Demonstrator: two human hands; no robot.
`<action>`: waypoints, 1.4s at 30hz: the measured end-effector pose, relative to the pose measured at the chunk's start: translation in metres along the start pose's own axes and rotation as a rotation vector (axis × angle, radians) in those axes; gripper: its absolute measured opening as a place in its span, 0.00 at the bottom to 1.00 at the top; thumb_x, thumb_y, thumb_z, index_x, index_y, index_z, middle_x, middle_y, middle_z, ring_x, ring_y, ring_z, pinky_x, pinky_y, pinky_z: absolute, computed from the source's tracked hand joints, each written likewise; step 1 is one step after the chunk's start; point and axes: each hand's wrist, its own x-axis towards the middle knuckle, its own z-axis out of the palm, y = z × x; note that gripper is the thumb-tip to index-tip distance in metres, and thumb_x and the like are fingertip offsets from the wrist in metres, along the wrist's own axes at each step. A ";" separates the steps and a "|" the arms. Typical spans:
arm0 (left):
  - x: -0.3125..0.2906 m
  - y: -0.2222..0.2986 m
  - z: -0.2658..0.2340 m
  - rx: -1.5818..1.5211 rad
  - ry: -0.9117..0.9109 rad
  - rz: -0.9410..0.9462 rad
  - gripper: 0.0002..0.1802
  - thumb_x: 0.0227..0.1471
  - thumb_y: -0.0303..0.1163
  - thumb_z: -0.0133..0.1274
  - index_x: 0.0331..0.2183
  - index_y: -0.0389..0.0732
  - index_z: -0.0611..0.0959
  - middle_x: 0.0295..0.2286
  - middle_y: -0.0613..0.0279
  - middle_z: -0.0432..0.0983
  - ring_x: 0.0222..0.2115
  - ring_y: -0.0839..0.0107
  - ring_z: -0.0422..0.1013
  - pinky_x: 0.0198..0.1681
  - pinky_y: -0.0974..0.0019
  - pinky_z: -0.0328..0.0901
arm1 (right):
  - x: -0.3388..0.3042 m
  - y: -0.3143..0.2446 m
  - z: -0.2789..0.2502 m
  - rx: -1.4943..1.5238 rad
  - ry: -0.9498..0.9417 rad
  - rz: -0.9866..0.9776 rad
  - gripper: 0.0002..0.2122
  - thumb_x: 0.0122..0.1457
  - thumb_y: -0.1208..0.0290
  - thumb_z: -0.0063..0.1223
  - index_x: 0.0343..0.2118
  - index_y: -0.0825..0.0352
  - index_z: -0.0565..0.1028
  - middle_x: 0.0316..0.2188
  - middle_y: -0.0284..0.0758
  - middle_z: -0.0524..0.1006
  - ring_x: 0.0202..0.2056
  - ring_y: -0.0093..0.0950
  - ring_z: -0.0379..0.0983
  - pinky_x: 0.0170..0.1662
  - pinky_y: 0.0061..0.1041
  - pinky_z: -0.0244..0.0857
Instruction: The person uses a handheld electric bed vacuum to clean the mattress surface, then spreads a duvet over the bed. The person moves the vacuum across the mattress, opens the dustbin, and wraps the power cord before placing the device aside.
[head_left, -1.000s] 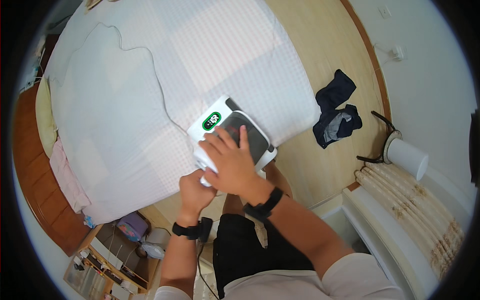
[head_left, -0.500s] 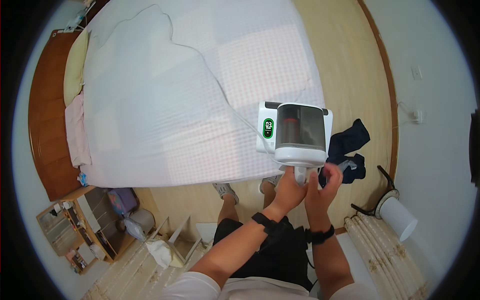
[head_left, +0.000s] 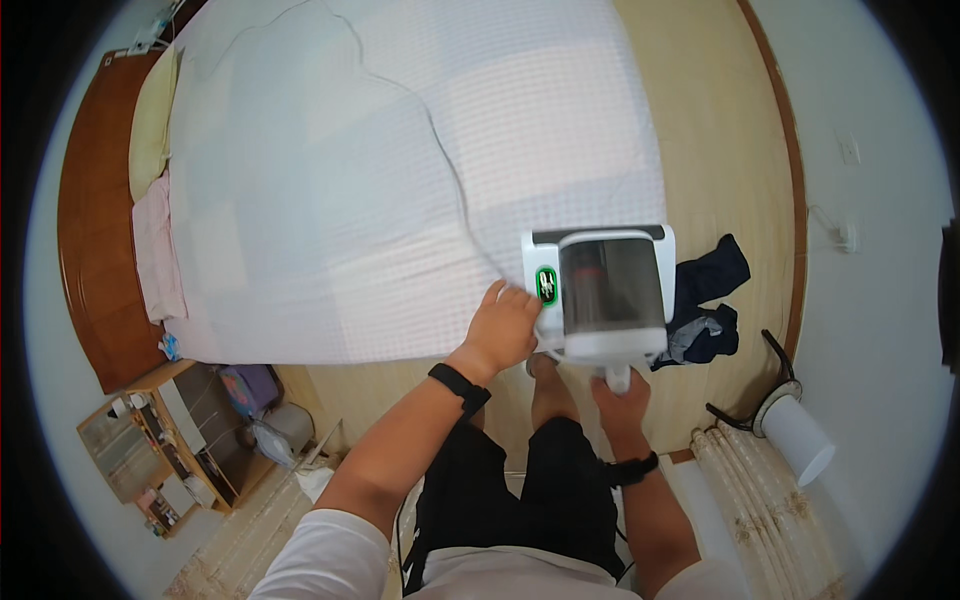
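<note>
A white handheld mite vacuum (head_left: 612, 342) with a dark see-through dust bin (head_left: 612, 285) and a lit green-edged display (head_left: 547, 286) is at the bed's near right corner. My right hand (head_left: 622, 402) is wrapped round its handle at the near end. At its left side, my left hand (head_left: 503, 325) is closed over the grey power cord (head_left: 445, 150), fingers curled and slightly blurred. The cord runs from there across the bed to the far side. The vacuum's underside is hidden.
The bed (head_left: 330, 220) has a pale checked cover, with a yellow pillow (head_left: 152, 125) by the wooden headboard (head_left: 95, 220). Dark clothing (head_left: 712, 275) lies on the floor to the right. A stool (head_left: 780, 405) bearing a white cylinder (head_left: 800, 445) stands near the wall.
My left hand has left the handle and moved left to the cord beside the vacuum. My right hand has taken the handle. The vacuum has shifted slightly nearer and to the right.
</note>
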 end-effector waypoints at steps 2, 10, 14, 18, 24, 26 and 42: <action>-0.016 -0.019 0.000 0.119 -0.255 -0.048 0.19 0.48 0.37 0.61 0.43 0.42 0.85 0.45 0.50 0.80 0.52 0.54 0.73 0.68 0.46 0.54 | -0.005 0.004 -0.024 -0.208 -0.111 -0.004 0.08 0.48 0.73 0.66 0.30 0.71 0.81 0.19 0.38 0.80 0.22 0.29 0.79 0.29 0.32 0.71; -0.223 -0.165 -0.075 0.117 -0.287 -0.751 0.17 0.47 0.47 0.66 0.33 0.44 0.89 0.30 0.51 0.84 0.33 0.49 0.81 0.37 0.48 0.74 | 0.032 -0.015 -0.040 -0.351 -0.266 -0.279 0.05 0.43 0.75 0.64 0.24 0.67 0.81 0.18 0.38 0.78 0.20 0.28 0.77 0.27 0.27 0.68; -0.339 -0.203 -0.071 -0.145 -0.429 -0.946 0.21 0.48 0.50 0.66 0.32 0.41 0.88 0.30 0.47 0.84 0.34 0.46 0.81 0.37 0.46 0.74 | 0.079 -0.079 0.015 -0.433 -0.308 -0.374 0.03 0.43 0.76 0.62 0.18 0.65 0.77 0.15 0.34 0.75 0.18 0.27 0.74 0.26 0.27 0.64; -0.387 -0.162 -0.044 -0.563 -0.500 -0.797 0.27 0.56 0.58 0.59 0.31 0.41 0.86 0.29 0.47 0.83 0.34 0.44 0.80 0.37 0.46 0.73 | 0.126 -0.144 0.115 -0.385 -0.296 -0.384 0.06 0.46 0.75 0.60 0.18 0.68 0.75 0.14 0.32 0.71 0.19 0.20 0.67 0.25 0.28 0.62; -0.378 -0.107 -0.058 -1.148 -0.101 -0.723 0.20 0.64 0.48 0.57 0.33 0.40 0.83 0.22 0.51 0.78 0.24 0.52 0.77 0.29 0.56 0.68 | 0.176 -0.252 0.312 -0.087 -0.186 -0.340 0.08 0.52 0.73 0.59 0.19 0.67 0.75 0.15 0.27 0.72 0.18 0.18 0.67 0.22 0.26 0.60; -0.372 -0.112 -0.072 -1.271 -0.088 -0.803 0.18 0.64 0.44 0.56 0.32 0.38 0.82 0.23 0.48 0.78 0.26 0.49 0.77 0.30 0.55 0.69 | 0.198 -0.296 0.374 -0.006 -0.169 -0.300 0.09 0.53 0.72 0.59 0.19 0.67 0.75 0.14 0.27 0.72 0.17 0.19 0.66 0.21 0.27 0.59; -0.365 -0.095 -0.083 -0.750 0.277 -0.814 0.17 0.65 0.38 0.56 0.28 0.36 0.84 0.19 0.48 0.76 0.20 0.53 0.75 0.25 0.57 0.66 | 0.162 -0.264 0.368 -0.248 -0.251 -0.459 0.13 0.51 0.64 0.65 0.32 0.70 0.81 0.27 0.48 0.82 0.30 0.44 0.81 0.36 0.40 0.72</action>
